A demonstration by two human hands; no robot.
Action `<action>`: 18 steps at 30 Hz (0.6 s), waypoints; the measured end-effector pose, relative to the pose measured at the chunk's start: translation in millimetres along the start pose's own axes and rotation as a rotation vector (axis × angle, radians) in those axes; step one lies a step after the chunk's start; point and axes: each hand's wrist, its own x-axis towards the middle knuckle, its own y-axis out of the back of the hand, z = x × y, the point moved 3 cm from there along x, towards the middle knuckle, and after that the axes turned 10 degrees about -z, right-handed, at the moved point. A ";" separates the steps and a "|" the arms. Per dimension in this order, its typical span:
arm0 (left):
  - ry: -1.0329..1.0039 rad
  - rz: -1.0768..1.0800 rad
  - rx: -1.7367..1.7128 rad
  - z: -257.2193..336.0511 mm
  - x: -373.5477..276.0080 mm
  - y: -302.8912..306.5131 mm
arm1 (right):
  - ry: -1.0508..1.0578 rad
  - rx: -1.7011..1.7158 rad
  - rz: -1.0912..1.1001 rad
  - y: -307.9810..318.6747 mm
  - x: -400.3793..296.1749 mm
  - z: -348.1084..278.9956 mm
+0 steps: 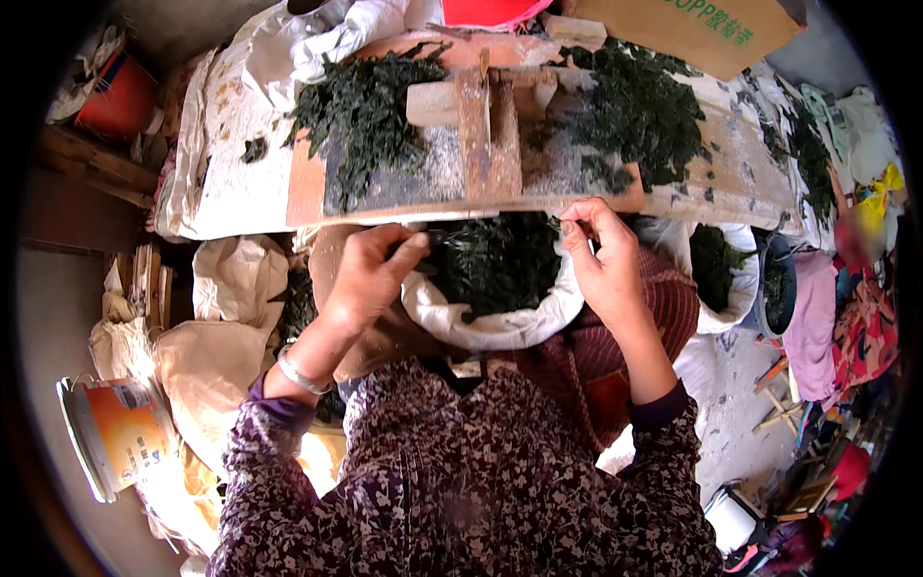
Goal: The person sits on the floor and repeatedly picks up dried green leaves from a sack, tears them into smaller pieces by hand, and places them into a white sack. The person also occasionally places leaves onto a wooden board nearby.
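Note:
My left hand (378, 270), with a silver bangle on the wrist, pinches a dark green strip, seaweed by its look, between thumb and fingers. My right hand (602, 249) pinches a small dark strand of the same stuff just below the table's near edge. Between and below both hands, dark green seaweed-like pieces (505, 270) fill a round container lined with white cloth (483, 328). Beyond the hands, a wooden stand (472, 137) carries a thin upright blade (487, 108). Dark green heaps lie to its left (368, 115) and right (634, 115).
A work board (310, 180) spans the front, with white cloth (238, 173) at its left. To the right stand a white-lined container (746, 281) and a blue bucket (786, 288), both holding green pieces. An orange bucket (119, 433) is at left; a cardboard box (692, 32) sits at the back.

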 end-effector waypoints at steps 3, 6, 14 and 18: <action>-0.152 -0.122 0.225 -28.9 4.7 -23.2 | -0.108 0.256 -0.027 -19.7 -21.1 -14.3; 0.001 -0.256 -0.076 -27.6 -13.1 -33.0 | -0.113 0.273 -0.076 -23.0 -34.7 -33.4; 0.024 -0.413 -0.297 18.5 -76.0 -46.7 | 0.123 0.203 -0.316 -74.5 -73.7 -76.7; 0.028 -0.187 -0.230 0.7 -96.7 -23.3 | 0.080 0.202 -0.307 -58.2 -71.5 -78.8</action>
